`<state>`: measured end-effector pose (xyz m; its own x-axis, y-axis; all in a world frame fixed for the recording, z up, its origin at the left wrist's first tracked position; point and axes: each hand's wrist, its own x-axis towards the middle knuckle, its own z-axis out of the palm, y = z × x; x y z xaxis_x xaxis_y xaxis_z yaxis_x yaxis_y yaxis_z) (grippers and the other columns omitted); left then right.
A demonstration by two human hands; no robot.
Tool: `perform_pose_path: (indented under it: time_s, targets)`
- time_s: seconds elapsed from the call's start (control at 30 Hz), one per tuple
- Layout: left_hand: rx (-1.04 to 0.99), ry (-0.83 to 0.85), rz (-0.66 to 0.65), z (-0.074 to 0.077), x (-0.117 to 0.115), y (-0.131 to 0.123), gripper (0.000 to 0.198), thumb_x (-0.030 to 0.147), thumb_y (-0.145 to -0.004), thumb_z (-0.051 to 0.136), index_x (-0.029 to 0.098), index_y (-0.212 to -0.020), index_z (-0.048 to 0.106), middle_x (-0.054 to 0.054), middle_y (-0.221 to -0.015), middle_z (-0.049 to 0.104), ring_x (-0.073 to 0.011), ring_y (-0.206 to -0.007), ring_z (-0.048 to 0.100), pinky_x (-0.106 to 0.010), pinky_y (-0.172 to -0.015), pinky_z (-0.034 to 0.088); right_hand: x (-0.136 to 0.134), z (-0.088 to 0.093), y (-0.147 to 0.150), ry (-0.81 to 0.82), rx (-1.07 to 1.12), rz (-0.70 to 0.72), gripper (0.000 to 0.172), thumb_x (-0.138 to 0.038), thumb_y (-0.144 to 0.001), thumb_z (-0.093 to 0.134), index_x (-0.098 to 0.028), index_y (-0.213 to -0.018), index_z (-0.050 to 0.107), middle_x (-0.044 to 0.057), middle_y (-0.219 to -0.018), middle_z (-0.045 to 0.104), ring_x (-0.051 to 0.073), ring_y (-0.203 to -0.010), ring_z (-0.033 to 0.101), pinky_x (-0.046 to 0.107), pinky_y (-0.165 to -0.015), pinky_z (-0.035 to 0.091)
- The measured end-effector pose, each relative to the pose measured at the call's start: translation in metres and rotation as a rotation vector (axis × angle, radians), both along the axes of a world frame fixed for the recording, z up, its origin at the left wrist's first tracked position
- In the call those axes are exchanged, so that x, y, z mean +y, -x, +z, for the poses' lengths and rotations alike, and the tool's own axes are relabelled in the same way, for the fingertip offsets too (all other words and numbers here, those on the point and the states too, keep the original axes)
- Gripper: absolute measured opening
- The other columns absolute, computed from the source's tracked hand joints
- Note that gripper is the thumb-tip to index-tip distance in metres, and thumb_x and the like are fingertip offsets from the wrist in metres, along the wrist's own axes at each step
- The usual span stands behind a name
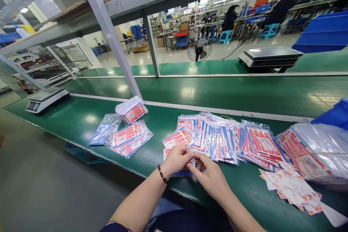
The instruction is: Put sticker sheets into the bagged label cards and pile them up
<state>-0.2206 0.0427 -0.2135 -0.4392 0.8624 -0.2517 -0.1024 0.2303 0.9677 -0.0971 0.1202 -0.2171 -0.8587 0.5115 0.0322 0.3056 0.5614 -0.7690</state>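
- Two hands meet just above the near edge of the green bench (76, 123), fingertips almost touching.
- Left hand (176, 158): thumb and fingers pinched together on a small clear bag (193, 160); bead bracelet (162, 174) at the wrist.
- Right hand (210, 171): fingers curled, thumb and forefinger closed on the same bag. Contents of bag hidden by the fingers.
- Beyond the hands, toward the white strip (187, 108) along the back: long overlapping row of bagged cards (214, 139), red, white and blue.
- Toward the right end: large plastic-wrapped bundle (312, 156), partly blurred; loose cards (292, 188) spread in front of it, nearer the near edge.
- Left of the hands: small stack (132, 110) by the foot of a white post (108, 29); fanned packets (132, 139) in front of it; flat blue packet (102, 133) beside these, close to the near edge.
- Far left corner region: scale (46, 99), well apart from the packets.
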Motion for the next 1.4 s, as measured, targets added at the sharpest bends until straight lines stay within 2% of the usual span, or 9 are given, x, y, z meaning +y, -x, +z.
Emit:
perform_pose_path:
  time_s: [0.17, 0.37, 0.57, 0.8, 0.93, 1.03, 1.13, 1.27, 1.4]
  targets:
    - [0.041, -0.014, -0.103, -0.011, 0.003, -0.016, 0.027, 0.036, -0.076, 0.051, 0.011, -0.068, 0.044, 0.0, -0.053, 0.048, -0.0068, -0.042, 0.044, -0.017, -0.041, 0.035, 0.014, -0.002, -0.011, 0.037, -0.09, -0.005, 0.033, -0.038, -0.084, 0.037, -0.014, -0.064, 0.046, 0.001, -0.062, 0.05, 0.011, -0.059, 0.043, 0.024, -0.055, 0.029]
    - [0.159, 0.026, -0.201, -0.016, -0.004, -0.019, 0.027, 0.035, -0.082, 0.042, 0.011, -0.069, 0.042, -0.001, -0.058, 0.051, -0.0087, -0.047, 0.049, -0.018, -0.045, 0.037, 0.023, -0.011, -0.028, -0.17, -0.262, -0.216, 0.026, -0.033, -0.083, 0.037, -0.016, -0.068, 0.049, 0.001, -0.065, 0.052, 0.013, -0.059, 0.044, 0.027, -0.057, 0.029]
    - [0.43, 0.001, -0.187, -0.014, -0.004, -0.022, 0.033, 0.036, -0.088, 0.035, 0.011, -0.069, 0.044, -0.002, -0.063, 0.051, -0.0085, -0.057, 0.047, -0.019, -0.055, 0.035, 0.009, -0.005, -0.043, -0.225, 0.039, -0.061, 0.027, -0.037, -0.083, 0.042, -0.018, -0.093, 0.06, 0.011, -0.126, 0.039, 0.02, -0.108, 0.046, 0.033, -0.087, 0.039]
    - [0.874, -0.174, -0.207, 0.009, -0.01, -0.072, 0.023, 0.026, -0.084, 0.039, 0.012, -0.066, 0.042, -0.003, -0.065, 0.05, -0.0106, -0.059, 0.041, -0.025, -0.055, 0.028, 0.012, -0.023, -0.036, 0.335, 0.117, 0.139, 0.034, -0.025, -0.077, 0.044, -0.012, -0.103, 0.063, 0.011, -0.106, 0.059, 0.022, -0.095, 0.056, 0.035, -0.085, 0.044]
    - [0.877, -0.506, -0.19, 0.028, -0.024, -0.079, 0.013, 0.025, -0.083, 0.044, 0.013, -0.081, 0.048, -0.005, -0.079, 0.054, -0.0132, -0.075, 0.05, -0.025, -0.069, 0.039, 0.023, -0.029, -0.046, 0.57, 0.174, -0.109, 0.041, -0.034, -0.068, 0.061, -0.008, -0.101, 0.064, 0.014, -0.101, 0.061, 0.025, -0.096, 0.056, 0.037, -0.09, 0.042]
    - [0.852, -0.665, 0.065, 0.033, -0.036, -0.06, 0.043, 0.039, -0.077, 0.057, 0.017, -0.112, 0.044, -0.01, -0.109, 0.048, -0.0208, -0.105, 0.044, -0.037, -0.093, 0.034, 0.03, -0.03, -0.059, 0.776, 0.28, -0.313, 0.042, -0.038, -0.059, 0.072, -0.011, -0.091, 0.067, 0.012, -0.09, 0.064, 0.022, -0.08, 0.06, 0.031, -0.073, 0.048]
    - [0.57, -0.556, 0.173, 0.023, -0.039, -0.04, 0.073, 0.061, -0.074, 0.051, 0.018, -0.129, 0.032, -0.014, -0.117, 0.043, -0.0215, -0.103, 0.046, -0.034, -0.083, 0.041, 0.033, -0.034, -0.065, 1.094, 0.449, -0.317, 0.038, -0.032, -0.05, 0.078, -0.017, -0.083, 0.07, 0.01, -0.085, 0.065, 0.02, -0.072, 0.062, 0.028, -0.066, 0.049]
    - [-0.015, -0.46, -0.173, 0.01, -0.036, -0.038, 0.075, 0.072, -0.078, 0.026, 0.005, -0.097, 0.054, -0.01, -0.069, 0.054, -0.0124, -0.055, 0.052, -0.02, -0.044, 0.035, 0.027, -0.036, -0.06, 1.292, 0.529, -0.147, 0.037, -0.031, -0.048, 0.08, -0.018, -0.081, 0.07, 0.012, -0.087, 0.065, 0.022, -0.076, 0.063, 0.033, -0.071, 0.049]
    - [0.011, -0.295, -0.167, 0.012, -0.03, -0.048, 0.051, 0.056, -0.08, 0.047, 0.005, -0.078, 0.052, -0.008, -0.061, 0.054, -0.0093, -0.048, 0.051, -0.017, -0.042, 0.036, 0.023, -0.032, -0.055, 1.313, 0.532, -0.118, 0.034, -0.029, -0.05, 0.08, -0.017, -0.08, 0.07, 0.01, -0.081, 0.065, 0.017, -0.065, 0.062, 0.026, -0.062, 0.049]
